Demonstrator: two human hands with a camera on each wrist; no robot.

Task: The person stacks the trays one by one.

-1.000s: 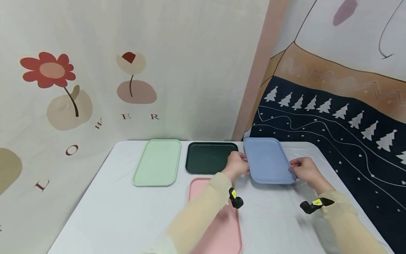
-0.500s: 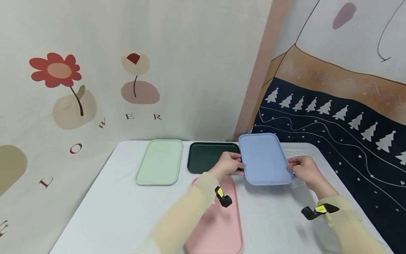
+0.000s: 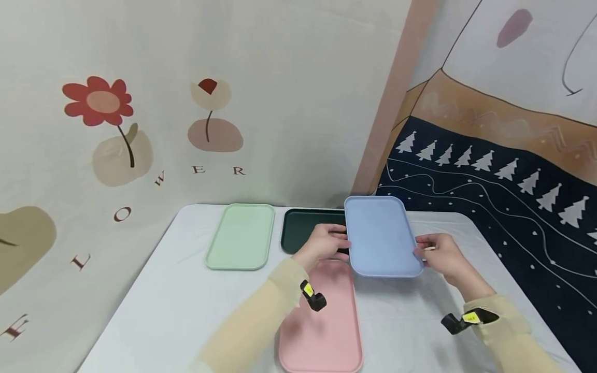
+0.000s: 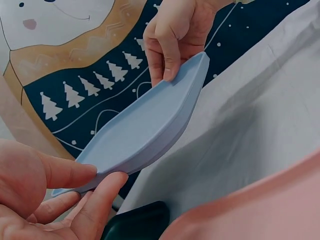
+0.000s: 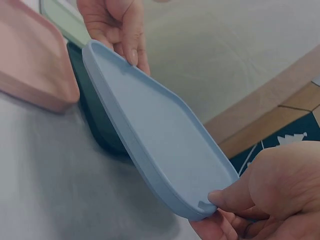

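Note:
A light blue tray [image 3: 382, 235] is held above the table, tilted, between both hands. My left hand [image 3: 322, 242] pinches its left rim; in the left wrist view the fingers [image 4: 75, 172] of that hand lie on both sides of the rim. On the opposite rim my right hand [image 3: 445, 256] grips, and in the right wrist view its thumb [image 5: 230, 195] presses on the inner edge with fingers underneath. A dark green tray [image 3: 298, 228] lies partly hidden behind my left hand and the blue tray. Nearer to me lies a pink tray [image 3: 322, 331], partly covered by my left forearm.
A light green tray [image 3: 241, 235] lies at the back left of the white-covered table [image 3: 177, 300]. Behind the table hangs a pale printed cloth [image 3: 298, 103], with a dark tree-patterned cloth [image 3: 471, 178] to the right.
Both hands have moved left with the blue tray, which has lifted off the table and now overlaps the dark green tray in view. The head view has shifted slightly.

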